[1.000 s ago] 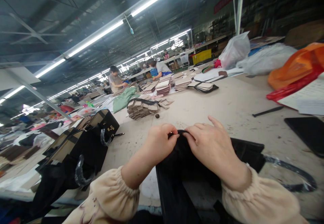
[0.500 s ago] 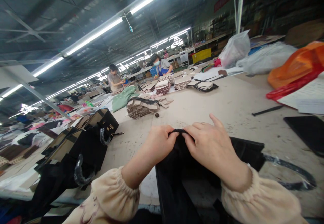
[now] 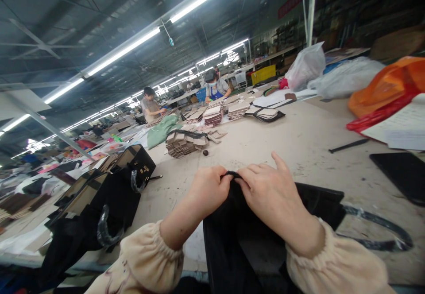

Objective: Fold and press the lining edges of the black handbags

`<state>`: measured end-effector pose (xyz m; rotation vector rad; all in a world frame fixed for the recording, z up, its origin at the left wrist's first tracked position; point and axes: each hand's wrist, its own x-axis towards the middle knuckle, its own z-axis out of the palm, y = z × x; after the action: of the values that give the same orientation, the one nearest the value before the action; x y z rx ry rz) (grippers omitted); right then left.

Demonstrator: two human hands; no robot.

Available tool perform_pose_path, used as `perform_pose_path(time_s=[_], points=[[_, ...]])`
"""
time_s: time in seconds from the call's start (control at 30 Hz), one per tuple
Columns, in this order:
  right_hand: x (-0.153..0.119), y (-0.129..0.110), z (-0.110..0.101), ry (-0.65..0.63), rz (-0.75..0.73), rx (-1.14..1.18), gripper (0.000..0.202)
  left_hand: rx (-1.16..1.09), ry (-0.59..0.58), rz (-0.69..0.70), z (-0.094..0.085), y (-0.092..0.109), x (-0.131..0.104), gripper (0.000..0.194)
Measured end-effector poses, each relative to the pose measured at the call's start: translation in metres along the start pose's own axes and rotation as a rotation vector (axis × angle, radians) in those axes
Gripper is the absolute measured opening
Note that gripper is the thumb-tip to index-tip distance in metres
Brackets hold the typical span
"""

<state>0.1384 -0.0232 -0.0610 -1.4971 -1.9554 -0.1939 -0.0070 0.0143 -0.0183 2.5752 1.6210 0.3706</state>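
A black bag (image 3: 221, 241) stands at the table's front edge, its top edge pinched up between both hands. My left hand (image 3: 210, 187) is closed on that edge, thumb and fingers pressed together. Close beside it, my right hand (image 3: 270, 192) grips the same edge, with one finger sticking up. The bag's lower part and much of its right side are hidden by my right hand and sleeve. A plastic-wrapped handle (image 3: 395, 232) curves out on the table to the right.
Black bags with wrapped handles (image 3: 116, 196) stand at the left. Stacked board pieces (image 3: 186, 142) and a green cloth (image 3: 162, 131) lie ahead. At right are a black phone-like slab (image 3: 400, 174), a dark rod (image 3: 348, 145) and an orange bag (image 3: 385, 88). Two people (image 3: 217, 90) work farther back.
My right hand has shifted slightly left, closer to my left hand, along the bag's edge. The bag has barely moved. In the background, one person has changed posture.
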Motion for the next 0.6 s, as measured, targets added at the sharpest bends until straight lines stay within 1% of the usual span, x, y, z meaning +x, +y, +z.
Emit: perform_pose_path(time_s=[0.6], points=[[0.0002, -0.0056, 0.0052, -0.001, -0.044, -0.003, 0.020, -0.030, 0.016, 0.020, 0.0025, -0.0035, -0.0024, 0.027]])
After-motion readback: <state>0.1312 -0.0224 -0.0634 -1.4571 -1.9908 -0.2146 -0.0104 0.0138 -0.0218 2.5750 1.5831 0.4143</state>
